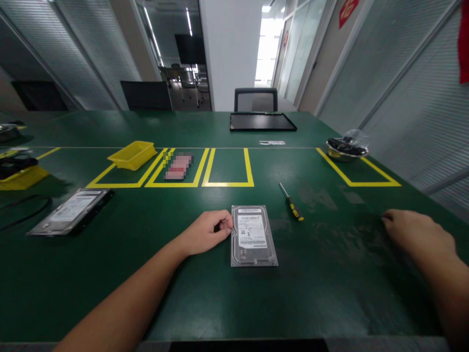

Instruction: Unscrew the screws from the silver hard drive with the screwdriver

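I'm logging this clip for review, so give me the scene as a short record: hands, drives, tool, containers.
left hand: fingertips at the left edge of the nearer hard drive
right hand: near the table's right side, apart from the drives and screwdriver
nearer hard drive: flat, label up, beside the left hand
other hard drive: farther left, label up
screwdriver: lying right of the nearer drive, yellow-and-black handle toward the person
metal bowl: back right, holding dark items
blurred out: pinkish item in a taped outline
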Motion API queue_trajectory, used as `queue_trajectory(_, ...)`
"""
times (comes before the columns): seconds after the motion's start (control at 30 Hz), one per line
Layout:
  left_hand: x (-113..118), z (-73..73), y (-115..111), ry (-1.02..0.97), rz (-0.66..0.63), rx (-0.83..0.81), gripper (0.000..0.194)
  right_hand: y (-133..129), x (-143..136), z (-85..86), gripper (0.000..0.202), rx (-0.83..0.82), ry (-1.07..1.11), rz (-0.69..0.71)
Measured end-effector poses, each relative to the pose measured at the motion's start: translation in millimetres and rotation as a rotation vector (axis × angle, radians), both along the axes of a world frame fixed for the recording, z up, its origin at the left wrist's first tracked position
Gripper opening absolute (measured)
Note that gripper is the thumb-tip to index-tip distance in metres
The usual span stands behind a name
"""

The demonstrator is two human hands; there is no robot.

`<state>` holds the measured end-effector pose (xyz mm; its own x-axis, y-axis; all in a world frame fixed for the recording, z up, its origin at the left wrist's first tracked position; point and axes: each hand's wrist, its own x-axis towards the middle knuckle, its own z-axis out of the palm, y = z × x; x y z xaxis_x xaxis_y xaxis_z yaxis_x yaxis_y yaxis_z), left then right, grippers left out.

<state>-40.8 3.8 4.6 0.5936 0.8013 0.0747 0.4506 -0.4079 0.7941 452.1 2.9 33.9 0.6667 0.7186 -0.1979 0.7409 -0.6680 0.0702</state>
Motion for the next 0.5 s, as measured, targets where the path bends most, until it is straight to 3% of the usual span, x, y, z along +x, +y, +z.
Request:
queue_trajectory(0.2, 0, -0.4, 0, -0.005, -0.01, -0.003, 0.006, -4, 3, -6.9, 0.031, 0.101, -0.071, 0.073)
queue_trajectory(0.5, 0, 0.0, 1, 0.002, -0.008, 0.003, 0.005, -1, 6, -12.5, 0.034, 0.02, -0.117, 0.073)
